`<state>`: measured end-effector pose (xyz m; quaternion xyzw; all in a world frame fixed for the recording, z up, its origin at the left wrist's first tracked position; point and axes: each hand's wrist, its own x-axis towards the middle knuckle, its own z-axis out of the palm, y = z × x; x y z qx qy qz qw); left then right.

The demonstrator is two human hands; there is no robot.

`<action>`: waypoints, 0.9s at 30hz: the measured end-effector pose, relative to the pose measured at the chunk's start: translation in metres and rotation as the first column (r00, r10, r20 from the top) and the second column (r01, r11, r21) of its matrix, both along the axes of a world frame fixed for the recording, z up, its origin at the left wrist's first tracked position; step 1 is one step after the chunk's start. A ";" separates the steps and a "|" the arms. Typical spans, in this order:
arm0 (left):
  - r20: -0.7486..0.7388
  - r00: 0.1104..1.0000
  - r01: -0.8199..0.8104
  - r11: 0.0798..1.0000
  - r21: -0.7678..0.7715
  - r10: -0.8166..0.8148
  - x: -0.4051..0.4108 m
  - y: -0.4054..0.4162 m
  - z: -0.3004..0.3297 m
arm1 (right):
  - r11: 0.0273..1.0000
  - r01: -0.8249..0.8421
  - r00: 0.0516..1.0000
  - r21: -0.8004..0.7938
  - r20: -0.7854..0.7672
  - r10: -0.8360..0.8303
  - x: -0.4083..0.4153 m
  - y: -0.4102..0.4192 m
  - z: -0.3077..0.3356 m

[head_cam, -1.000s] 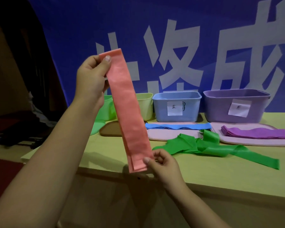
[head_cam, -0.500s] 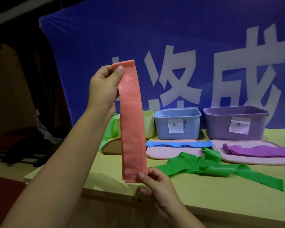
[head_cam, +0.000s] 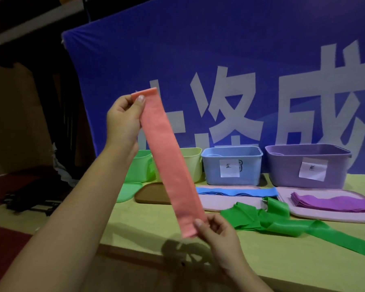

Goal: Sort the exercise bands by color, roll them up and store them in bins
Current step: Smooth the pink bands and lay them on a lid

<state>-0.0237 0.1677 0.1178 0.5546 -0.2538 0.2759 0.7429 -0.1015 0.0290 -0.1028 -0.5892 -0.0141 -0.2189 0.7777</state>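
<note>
From the head camera, sorting looks well under way but unfinished, and no rolled band can be seen anywhere. A blue band (head_cam: 237, 191) lies flat on a pink mat (head_cam: 215, 202) in front of the blue bin (head_cam: 232, 165), and a stack of purple bands (head_cam: 333, 204) lies on another mat before the purple bin (head_cam: 308, 165), so those colours appear grouped. A green band (head_cam: 293, 226) sprawls loose and crumpled on the table (head_cam: 135, 224), not yet laid with its colour; the green bin (head_cam: 140, 167) and a pale yellow bin (head_cam: 193, 163) stand at the back left. What the bins hold cannot be told from this angle. By my reading, rolling and storing all remain. The pink band (head_cam: 171, 163), folded flat, is held in the air above the near table edge, stretched on a slant between both hands. The left hand (head_cam: 122, 119) pinches its top end, thumb on the front; the right hand (head_cam: 216, 230) pinches its bottom end, fingers curled.
</note>
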 end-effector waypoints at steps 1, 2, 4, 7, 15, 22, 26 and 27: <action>-0.035 0.999 -0.028 1.000 0.002 0.028 0.010 0.008 -0.002 | 0.999 0.031 0.999 -0.028 0.019 -0.030 0.000 -0.007 0.005; -0.082 0.995 -0.055 0.998 0.002 0.055 0.019 0.016 -0.005 | 0.998 0.038 0.999 -0.048 0.025 -0.037 0.000 -0.014 0.011; -0.197 0.978 -0.079 0.997 -0.022 0.073 0.042 0.032 -0.014 | 0.994 0.036 0.999 -0.100 -0.022 -0.038 0.005 -0.030 0.024; -0.374 0.925 -0.084 0.995 -0.049 0.060 0.079 0.059 -0.038 | 0.981 0.058 0.981 -0.187 -0.172 -0.091 0.024 -0.058 0.047; -0.519 0.816 -0.224 0.967 0.121 0.254 0.169 0.090 -0.114 | 0.903 0.041 0.931 -0.427 -0.312 -0.190 0.113 -0.092 0.108; -0.558 0.750 -0.190 0.924 0.331 0.354 0.261 0.071 -0.167 | 0.741 0.038 0.860 -0.671 -0.355 -0.366 0.206 -0.091 0.099; -0.527 0.714 -0.190 0.852 0.488 0.461 0.299 0.071 -0.195 | 0.615 -0.012 0.826 -0.789 -0.354 -0.439 0.244 -0.085 0.074; -0.503 0.712 -0.187 0.823 0.536 0.489 0.305 0.072 -0.201 | 0.589 -0.016 0.822 -0.808 -0.346 -0.452 0.249 -0.083 0.068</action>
